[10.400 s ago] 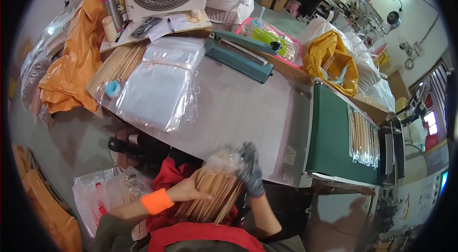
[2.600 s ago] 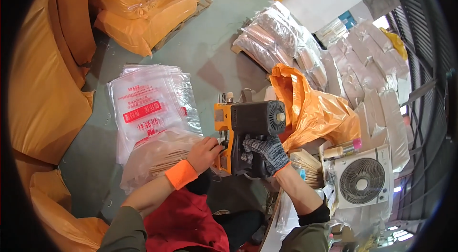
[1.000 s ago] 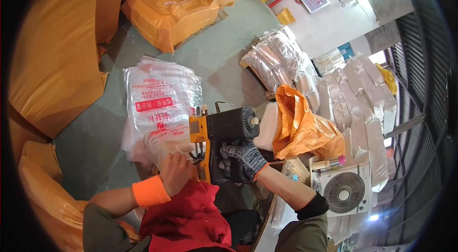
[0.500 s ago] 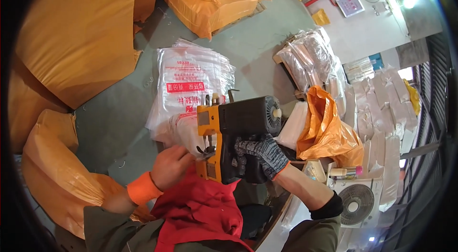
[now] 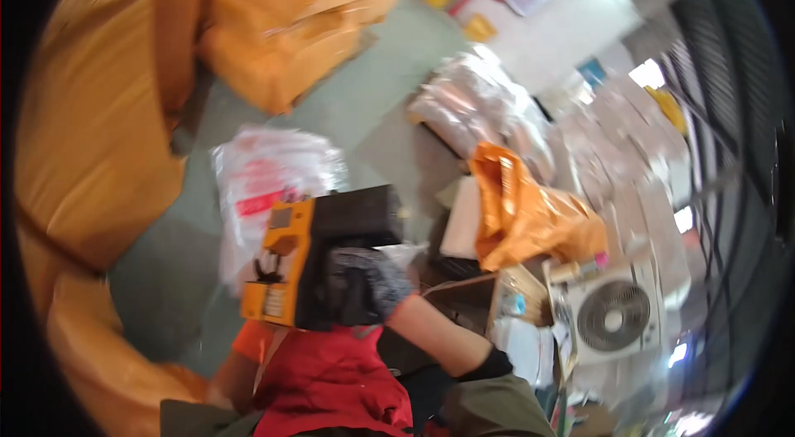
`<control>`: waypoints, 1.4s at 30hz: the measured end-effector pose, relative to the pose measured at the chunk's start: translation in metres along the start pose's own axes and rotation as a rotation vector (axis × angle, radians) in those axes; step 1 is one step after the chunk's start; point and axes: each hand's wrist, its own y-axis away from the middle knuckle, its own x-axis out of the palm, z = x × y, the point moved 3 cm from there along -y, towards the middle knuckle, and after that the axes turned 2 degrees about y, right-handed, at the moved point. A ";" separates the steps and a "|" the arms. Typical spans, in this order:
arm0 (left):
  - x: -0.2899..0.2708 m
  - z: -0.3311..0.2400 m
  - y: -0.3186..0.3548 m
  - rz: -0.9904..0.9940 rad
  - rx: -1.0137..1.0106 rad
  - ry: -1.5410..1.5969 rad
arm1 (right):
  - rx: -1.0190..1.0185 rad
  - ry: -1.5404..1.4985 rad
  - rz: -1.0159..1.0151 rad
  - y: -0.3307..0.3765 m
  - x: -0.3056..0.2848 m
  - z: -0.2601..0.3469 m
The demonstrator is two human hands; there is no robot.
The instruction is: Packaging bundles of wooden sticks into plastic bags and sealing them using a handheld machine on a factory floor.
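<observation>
My right hand [image 5: 364, 284], in a grey knitted glove, is wrapped round the handle of a yellow and black handheld bag sewing machine [image 5: 290, 259]. The machine is held in front of my red apron [image 5: 331, 375]. Below its yellow end shows an orange wristband [image 5: 252, 340] on my left arm; the left hand itself is hidden behind the machine, so its fingers cannot be made out. Beyond the machine lies a stack of clear plastic bags [image 5: 269, 160] with red print, partly covered by the machine's body.
Large orange wrapped bundles [image 5: 99, 122] stand on the left, with more [image 5: 290, 31] at the back. On the right are an open orange bag [image 5: 530, 222], a box [image 5: 464, 296] of odds and ends, a fan [image 5: 613, 317] and stacks of pale packages [image 5: 617, 139].
The view has swung, so the surroundings shift left and blur. My right hand has brought the sewing machine nearer my body. My left hand has gone from beside the machine's stitching end to behind it.
</observation>
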 end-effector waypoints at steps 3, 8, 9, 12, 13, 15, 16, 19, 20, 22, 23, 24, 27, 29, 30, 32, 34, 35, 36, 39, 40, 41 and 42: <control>-0.060 0.012 0.034 -0.126 -0.089 -1.149 | 0.250 -0.304 -0.112 0.004 -0.001 0.012; -0.018 -0.023 0.071 -0.306 0.021 -1.065 | -0.068 0.743 -0.611 0.050 -0.075 0.009; 0.004 -0.042 0.067 -0.334 0.087 -1.047 | -0.132 0.818 -0.614 0.067 -0.099 -0.002; 0.056 -0.097 0.029 -0.502 0.099 -1.104 | 0.172 0.616 -0.560 0.099 -0.148 -0.040; 0.055 -0.099 0.024 -0.504 0.094 -1.118 | 0.177 0.602 -0.565 0.104 -0.162 -0.065; 0.030 -0.088 0.029 -0.441 -0.656 -0.888 | 0.191 0.701 -0.515 0.110 -0.172 -0.149; 0.027 -0.084 0.038 -0.435 -0.792 -0.879 | 0.457 0.648 -0.394 0.104 -0.166 -0.194; 0.026 -0.044 0.013 -0.355 -1.033 -0.797 | 0.217 0.803 -0.580 0.155 -0.204 -0.365; 0.023 -0.048 0.024 -0.384 -1.066 -1.010 | 0.360 0.648 -0.446 0.140 -0.187 -0.397; 0.038 -0.035 0.035 -0.578 -1.073 -0.952 | 0.664 0.374 -0.103 0.137 -0.173 -0.454; 0.049 -0.029 0.043 -0.675 -1.081 -0.889 | 0.829 0.251 0.093 0.149 -0.167 -0.483; 0.051 -0.015 0.041 -0.683 -1.111 -0.864 | 0.858 0.246 0.116 0.169 -0.175 -0.517; 0.016 0.020 0.042 -0.731 -1.038 -1.024 | 0.671 0.927 -0.263 0.218 -0.198 -0.565; -0.011 0.003 0.070 -0.775 -1.249 -1.316 | 0.772 -0.002 -0.736 0.216 -0.188 -0.540; 0.013 -0.030 0.098 -0.925 -1.275 -1.321 | 0.780 -0.110 -0.647 0.200 -0.138 -0.467; 0.027 -0.024 0.055 -0.870 -1.192 -1.400 | 0.555 0.087 0.072 0.137 -0.118 -0.384; 0.059 -0.059 0.058 -0.937 -1.168 -1.571 | 0.223 -0.349 -0.029 0.021 -0.128 -0.207; 0.066 -0.057 0.031 -0.873 -1.126 -1.745 | 0.366 -0.143 -0.119 0.011 -0.122 -0.208; 0.076 -0.053 -0.004 -0.820 -1.088 -1.731 | 0.632 0.094 0.011 0.007 -0.106 -0.250; 0.141 -0.067 -0.076 -0.859 -1.090 -1.538 | 1.398 0.111 0.198 -0.034 -0.147 -0.286; 0.163 -0.063 -0.110 -0.786 -1.081 -1.648 | 1.419 0.126 0.103 -0.012 -0.157 -0.319; 0.153 -0.061 -0.111 -0.748 -1.037 -1.680 | 1.213 0.120 -0.084 0.012 -0.166 -0.352; 0.122 -0.077 -0.074 -0.461 -0.856 -1.886 | 1.096 0.140 -0.060 0.002 -0.129 -0.347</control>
